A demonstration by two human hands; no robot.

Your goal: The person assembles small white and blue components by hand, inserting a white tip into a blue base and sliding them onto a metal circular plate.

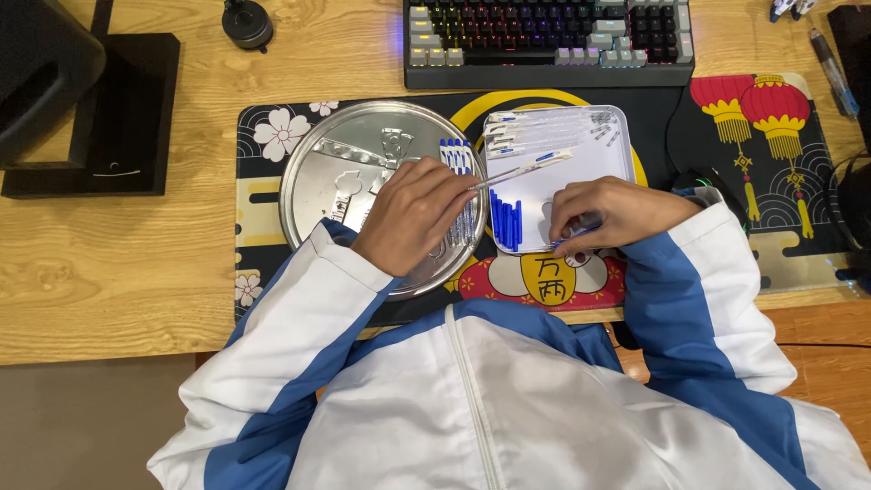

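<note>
1. Head view: the left hand (413, 213) is closed on a clear pen barrel (517, 170), holding it slantwise over the white tray (619, 150), seemingly to keep it steady above the parts.
2. The right hand (610, 213) is pinched narrow on a blue refill (574, 238) at the tray's near edge, close to a cluster of blue refills (506, 222).
3. More barrels (544, 127) lie along the tray's far side.
4. A round metal tray (349, 172) sits just left; a keyboard (549, 41) lies beyond on the counter (100, 272), crowding nothing.
</note>
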